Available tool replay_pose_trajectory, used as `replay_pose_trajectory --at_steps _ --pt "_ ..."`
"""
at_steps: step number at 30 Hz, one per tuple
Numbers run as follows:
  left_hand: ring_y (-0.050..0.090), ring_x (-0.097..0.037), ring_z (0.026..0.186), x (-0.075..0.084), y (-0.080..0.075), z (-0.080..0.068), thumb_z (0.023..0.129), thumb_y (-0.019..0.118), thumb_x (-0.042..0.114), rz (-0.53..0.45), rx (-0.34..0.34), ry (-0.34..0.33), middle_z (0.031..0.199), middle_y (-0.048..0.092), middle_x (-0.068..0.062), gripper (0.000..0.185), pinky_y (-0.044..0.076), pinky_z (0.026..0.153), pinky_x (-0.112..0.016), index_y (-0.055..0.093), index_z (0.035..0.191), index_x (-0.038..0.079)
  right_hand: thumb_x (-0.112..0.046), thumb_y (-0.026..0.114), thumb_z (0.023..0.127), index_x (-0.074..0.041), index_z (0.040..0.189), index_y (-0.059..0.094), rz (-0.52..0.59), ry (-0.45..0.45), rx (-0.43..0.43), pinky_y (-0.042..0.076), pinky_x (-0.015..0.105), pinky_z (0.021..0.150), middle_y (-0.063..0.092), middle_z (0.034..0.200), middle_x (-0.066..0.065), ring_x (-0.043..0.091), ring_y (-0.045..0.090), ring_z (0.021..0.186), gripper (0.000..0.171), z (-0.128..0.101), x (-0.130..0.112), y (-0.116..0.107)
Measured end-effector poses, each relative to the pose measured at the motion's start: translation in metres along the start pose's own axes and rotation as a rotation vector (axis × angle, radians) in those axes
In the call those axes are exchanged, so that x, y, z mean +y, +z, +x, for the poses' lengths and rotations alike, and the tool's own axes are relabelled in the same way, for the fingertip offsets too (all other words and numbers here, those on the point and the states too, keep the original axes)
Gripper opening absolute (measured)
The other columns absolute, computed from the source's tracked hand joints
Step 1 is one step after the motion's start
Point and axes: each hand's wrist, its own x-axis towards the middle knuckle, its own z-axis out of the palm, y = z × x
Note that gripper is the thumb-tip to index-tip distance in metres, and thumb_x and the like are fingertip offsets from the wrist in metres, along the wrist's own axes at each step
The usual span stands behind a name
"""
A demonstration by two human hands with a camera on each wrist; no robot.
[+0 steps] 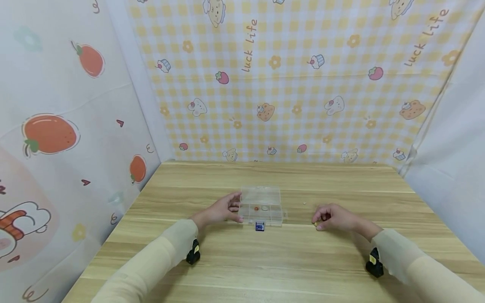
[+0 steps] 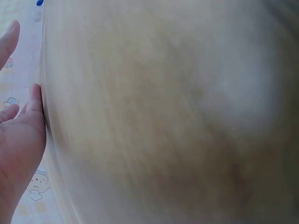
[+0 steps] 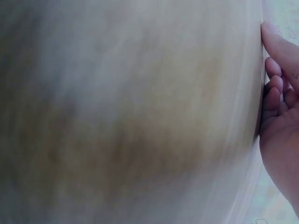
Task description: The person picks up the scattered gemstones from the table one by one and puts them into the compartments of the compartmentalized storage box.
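Observation:
A clear plastic compartment box lies on the table with its lid folded back behind it. One back compartment holds a small orange-red piece, and the one beside it a whitish piece. My left hand rests at the box's left side, thumb by the front corner, fingers loosely spread. To the right of the box, my right hand pinches a small yellow bead-like piece between thumb and forefinger, close to the tabletop. Neither wrist view shows the box's contents or the yellow piece.
At the box's front edge is a dark blue tab. A tiny white piece lies on the wooden table between the box and my right hand. Patterned cloth hangs behind the table, with more cloth on both sides.

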Motion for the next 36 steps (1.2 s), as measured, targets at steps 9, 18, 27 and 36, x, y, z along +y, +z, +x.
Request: replay_pose_trajectory --at_steps 9,18,27,36 --pt "0.042 -0.036 0.13 0.0 -0.001 0.0 0.076 0.082 0.002 0.005 -0.005 0.003 0.15 0.034 -0.019 0.1 0.04 0.107 -0.038 0.02 0.154 0.004 -0.008 0.076 0.083 -0.003 0.096 0.072 0.038 0.051 0.021 0.046 0.022 0.063 0.061 0.09 0.008 0.013 0.05 0.076 0.015 -0.002 -0.006 -0.001" --pt "0.043 -0.035 0.13 -0.001 -0.002 0.002 0.075 0.083 0.004 0.014 -0.005 -0.002 0.151 0.034 -0.018 0.102 0.04 0.107 -0.038 0.019 0.154 0.004 -0.007 0.074 0.085 -0.001 0.098 0.071 0.08 0.083 0.057 0.046 0.02 0.058 0.062 0.094 0.012 0.011 0.05 0.073 0.014 -0.001 -0.009 -0.003" --pt "0.044 -0.035 0.129 -0.002 0.0 0.003 0.075 0.081 -0.003 -0.014 -0.001 -0.014 0.148 0.036 -0.019 0.099 0.041 0.106 -0.038 0.021 0.154 0.003 -0.014 0.075 0.085 -0.004 0.096 0.07 0.059 0.12 0.101 0.049 0.024 0.061 0.062 0.089 0.005 0.015 0.053 0.076 0.015 0.008 -0.018 0.001" --pt "0.044 -0.034 0.128 -0.001 -0.001 0.003 0.076 0.081 -0.003 -0.033 -0.006 -0.001 0.147 0.037 -0.019 0.1 0.043 0.104 -0.037 0.019 0.154 0.003 -0.014 0.077 0.084 -0.003 0.098 0.071 0.063 0.125 0.142 0.05 0.024 0.068 0.064 0.102 0.007 0.015 0.057 0.083 0.02 0.021 -0.023 0.006"
